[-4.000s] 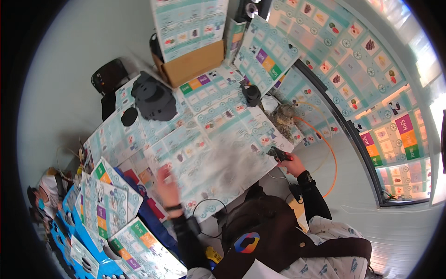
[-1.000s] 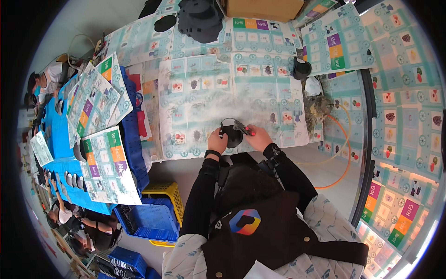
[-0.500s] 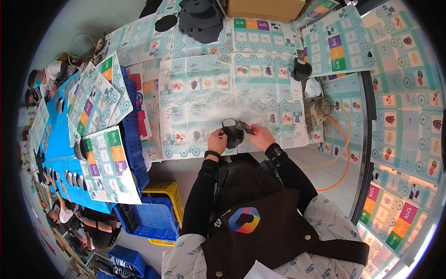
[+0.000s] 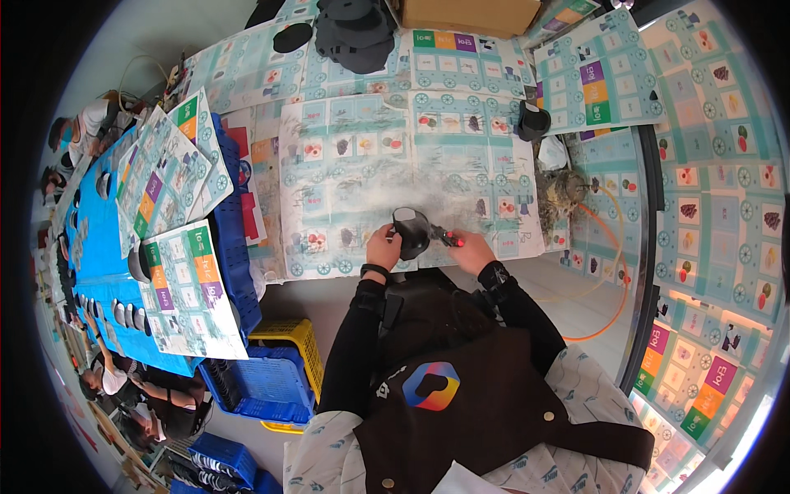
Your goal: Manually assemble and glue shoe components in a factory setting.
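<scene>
At the near edge of the paper-covered table, my left hand (image 4: 383, 248) is closed on the left side of a black curved piece (image 4: 416, 240) with a pale grey oval on its upper end. My right hand (image 4: 473, 254) grips a small black tool with red parts (image 4: 448, 239); its exact kind is too small to make out. The tool's dark front end points at the right side of the piece, very close to it. Whether they touch cannot be told. Both hands are just above the table's front edge.
A pile of black pieces (image 4: 354, 37) lies at the back, and another black piece (image 4: 533, 122) at the right. Orange hose (image 4: 623, 280) curves down on the right. Blue crates (image 4: 271, 383) and a yellow crate (image 4: 306, 350) stand lower left. Several people sit by a blue-covered table (image 4: 103, 272).
My right hand has shifted slightly down and to the right with the tool, which has turned a little. The black piece has tilted slightly in my left hand.
</scene>
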Tool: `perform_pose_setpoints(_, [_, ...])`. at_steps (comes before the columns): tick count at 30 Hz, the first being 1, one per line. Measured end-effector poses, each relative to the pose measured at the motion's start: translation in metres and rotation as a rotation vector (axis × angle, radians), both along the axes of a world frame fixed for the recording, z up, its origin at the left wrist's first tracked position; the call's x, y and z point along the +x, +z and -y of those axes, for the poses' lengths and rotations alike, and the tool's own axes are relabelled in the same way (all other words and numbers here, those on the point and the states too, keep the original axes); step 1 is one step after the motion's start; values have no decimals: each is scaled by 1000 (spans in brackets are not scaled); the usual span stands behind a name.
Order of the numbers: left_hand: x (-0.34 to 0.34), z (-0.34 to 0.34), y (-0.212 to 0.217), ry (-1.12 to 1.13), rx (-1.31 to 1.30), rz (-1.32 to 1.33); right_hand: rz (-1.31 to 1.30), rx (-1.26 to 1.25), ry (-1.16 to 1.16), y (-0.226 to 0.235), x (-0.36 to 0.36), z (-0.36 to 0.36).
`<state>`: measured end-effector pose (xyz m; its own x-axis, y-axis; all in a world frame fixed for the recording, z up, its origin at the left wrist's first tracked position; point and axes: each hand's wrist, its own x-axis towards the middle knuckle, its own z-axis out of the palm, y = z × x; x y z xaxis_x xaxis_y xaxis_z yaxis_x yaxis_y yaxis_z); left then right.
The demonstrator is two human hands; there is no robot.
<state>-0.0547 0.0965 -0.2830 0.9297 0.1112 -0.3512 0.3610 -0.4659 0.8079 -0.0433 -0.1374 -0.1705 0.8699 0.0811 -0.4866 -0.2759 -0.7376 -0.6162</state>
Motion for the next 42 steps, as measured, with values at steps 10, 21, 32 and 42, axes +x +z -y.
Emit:
perform_pose_setpoints(10, [0, -4, -5, -27, -17, -11, -33, 33, -11, 7, -5, -2])
perform_pose_setpoints(21, [-3, -12, -32, 6, -89, -59, -36, 128, 140, -3, -6, -10])
perform_pose_setpoints(32, [-4, -14, -28, -9, -77, -88, -130, 229, 71, 2, -24, -15])
perform_pose_setpoints(42, [-4, -3, -12, -15, -73, -31, 65, 26, -92, 1, -19, -5])
